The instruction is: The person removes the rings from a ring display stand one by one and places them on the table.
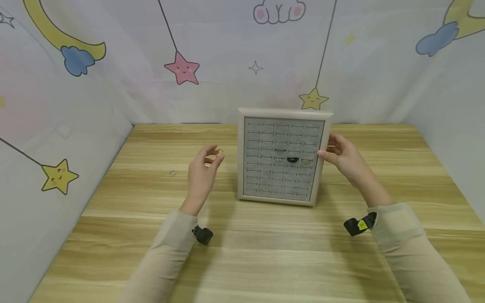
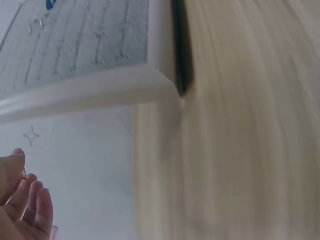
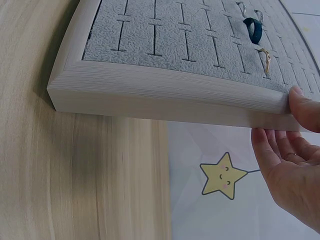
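Note:
A ring display board (image 1: 280, 181) with a pale wooden frame and grey slotted felt stands upright on the table. Several rings sit in its middle slots, among them a dark ring (image 1: 292, 160) and a gold ring (image 3: 266, 60). My right hand (image 1: 342, 158) grips the frame's right edge, thumb in front and fingers behind. Left of the board, my left hand (image 1: 202, 174) pinches a thin gold-toned ring (image 1: 219, 153) between thumb and fingertip, held in the air. In the left wrist view the same ring (image 2: 23, 174) shows between the fingers.
Another ring (image 1: 172, 173) lies on the wooden table (image 1: 265, 252) to the left of my left hand. White curtains (image 1: 227, 38) printed with stars and clouds hang behind the table and along both sides.

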Demonstrator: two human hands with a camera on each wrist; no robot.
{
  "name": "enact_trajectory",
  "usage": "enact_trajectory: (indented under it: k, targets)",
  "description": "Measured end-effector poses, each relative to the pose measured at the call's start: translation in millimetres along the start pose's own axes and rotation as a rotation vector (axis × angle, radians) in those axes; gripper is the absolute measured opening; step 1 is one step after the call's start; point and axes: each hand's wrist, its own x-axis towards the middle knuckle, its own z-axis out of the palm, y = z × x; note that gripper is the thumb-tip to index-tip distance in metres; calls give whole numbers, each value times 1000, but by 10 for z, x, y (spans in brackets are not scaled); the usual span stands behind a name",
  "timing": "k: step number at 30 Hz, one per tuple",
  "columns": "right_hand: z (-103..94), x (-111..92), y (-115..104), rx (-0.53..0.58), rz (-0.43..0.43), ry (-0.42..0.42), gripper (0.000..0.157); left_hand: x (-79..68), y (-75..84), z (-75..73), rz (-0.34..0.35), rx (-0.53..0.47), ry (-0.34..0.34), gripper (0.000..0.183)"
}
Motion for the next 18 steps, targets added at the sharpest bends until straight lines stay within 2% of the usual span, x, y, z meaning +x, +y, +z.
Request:
enact_trajectory:
  k: [5,9,18]
  targets:
    - [3,0,-4,2,5,-3,62,2,-218,-64,-116,37,-35,39]
    - [5,-2,-8,4,7,-3,63,27,-390,-111,-205,54,-36,38]
    - [1,-5,-6,14,2,-4,62,62,-766,-267,-291,172,-49,38]
